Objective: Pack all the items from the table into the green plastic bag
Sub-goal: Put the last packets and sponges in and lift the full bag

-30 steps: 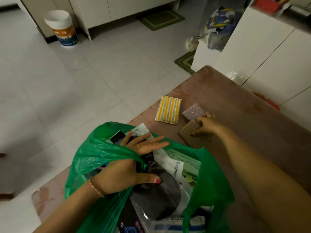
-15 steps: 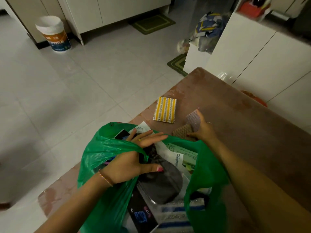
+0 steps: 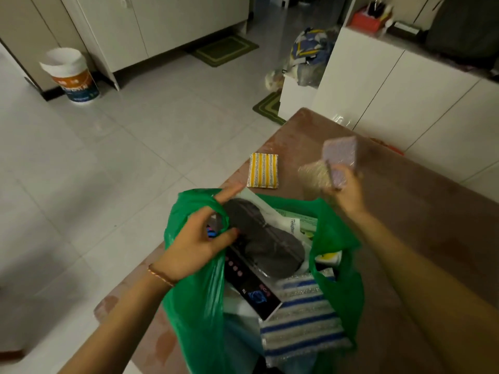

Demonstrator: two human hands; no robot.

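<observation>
The green plastic bag [image 3: 197, 300] stands open on the brown table [image 3: 421, 211], filled with packets, a dark grey pad and a blue-striped cloth [image 3: 302, 317]. My left hand [image 3: 197, 238] grips the bag's left rim and holds the mouth open. My right hand [image 3: 343, 190] is raised above the bag's far right edge and pinches two scouring pads together: a purple pad [image 3: 341, 155] and a tan pad [image 3: 314, 171]. A yellow-striped scouring pad [image 3: 263, 170] lies flat on the table just beyond the bag.
White cabinets [image 3: 405, 98] stand close behind the table on the right. The table's left edge drops to a tiled floor [image 3: 121, 157] with a bucket [image 3: 74, 76] and green mats [image 3: 224, 49] farther off.
My right hand has lifted the purple and tan pads off the table and brought them up over the bag. My left hand has shifted its hold on the rim, widening the mouth.
</observation>
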